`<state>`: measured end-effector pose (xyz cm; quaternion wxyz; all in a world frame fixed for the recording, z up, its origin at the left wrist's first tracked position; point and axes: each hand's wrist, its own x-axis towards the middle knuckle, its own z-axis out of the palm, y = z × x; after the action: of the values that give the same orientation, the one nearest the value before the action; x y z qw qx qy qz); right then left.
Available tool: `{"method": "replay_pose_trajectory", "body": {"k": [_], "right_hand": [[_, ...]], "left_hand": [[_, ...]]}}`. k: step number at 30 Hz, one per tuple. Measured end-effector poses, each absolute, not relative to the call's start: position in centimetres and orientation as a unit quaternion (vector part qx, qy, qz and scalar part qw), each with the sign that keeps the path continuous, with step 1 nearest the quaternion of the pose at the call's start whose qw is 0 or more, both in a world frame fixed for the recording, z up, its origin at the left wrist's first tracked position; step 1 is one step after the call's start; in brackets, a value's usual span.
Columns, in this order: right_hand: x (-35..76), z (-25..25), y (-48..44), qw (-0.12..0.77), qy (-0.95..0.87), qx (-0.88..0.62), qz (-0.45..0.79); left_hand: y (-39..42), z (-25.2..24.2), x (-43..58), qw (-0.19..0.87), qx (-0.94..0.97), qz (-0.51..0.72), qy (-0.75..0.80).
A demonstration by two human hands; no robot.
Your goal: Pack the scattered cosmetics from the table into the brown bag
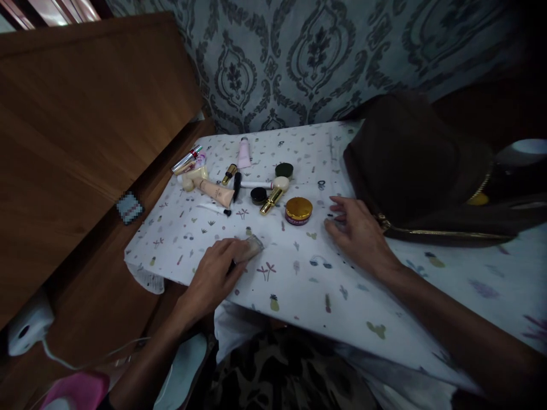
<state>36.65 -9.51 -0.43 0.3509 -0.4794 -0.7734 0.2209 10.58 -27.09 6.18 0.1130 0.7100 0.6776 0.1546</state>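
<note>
A small clear item [253, 247] is clasped in the left hand [217, 272], the right hand [356, 230] rests flat and empty beside the dark bag [410, 165], and about 10 cosmetics [239, 182] are left lying on the far patterned cloth [299, 273].

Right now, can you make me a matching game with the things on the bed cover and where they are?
Things:
1. round gold-lidded tin
2. pink tube
3. dark brown bag
4. small clear item

Places:
A. under the left hand
B. farthest back, near the patterned wall
C. just left of the right hand
D. on the right side, beyond the right hand

Pairs: 1-C, 2-B, 3-D, 4-A
</note>
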Motion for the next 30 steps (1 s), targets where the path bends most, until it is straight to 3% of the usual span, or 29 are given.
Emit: {"method": "replay_pose_trajectory", "body": {"k": [9, 12, 18, 22, 30], "right_hand": [[36.2, 1.5, -10.5, 0.392, -0.757, -0.478, 0.213], [35.9, 2.3, -11.7, 0.410, -0.799, -0.383, 0.216], [34.8, 0.9, -13.0, 0.340, -0.896, -0.166, 0.235], [34.4, -0.2, -12.8, 0.301, -0.908, -0.174, 0.234], [34.4, 0.1, -12.5, 0.269, -0.913, -0.203, 0.228]], "left_hand": [[-27.0, 5.7, 10.9, 0.114, 0.691, 0.112, 0.705], [-25.9, 5.1, 11.3, 0.109, 0.727, 0.123, 0.667], [-22.7, 4.5, 13.3, 0.136, 0.819, 0.153, 0.535], [-21.4, 3.8, 13.6, 0.116, 0.847, 0.154, 0.495], [-20.6, 4.6, 13.3, 0.035, 0.802, 0.018, 0.596]]}}
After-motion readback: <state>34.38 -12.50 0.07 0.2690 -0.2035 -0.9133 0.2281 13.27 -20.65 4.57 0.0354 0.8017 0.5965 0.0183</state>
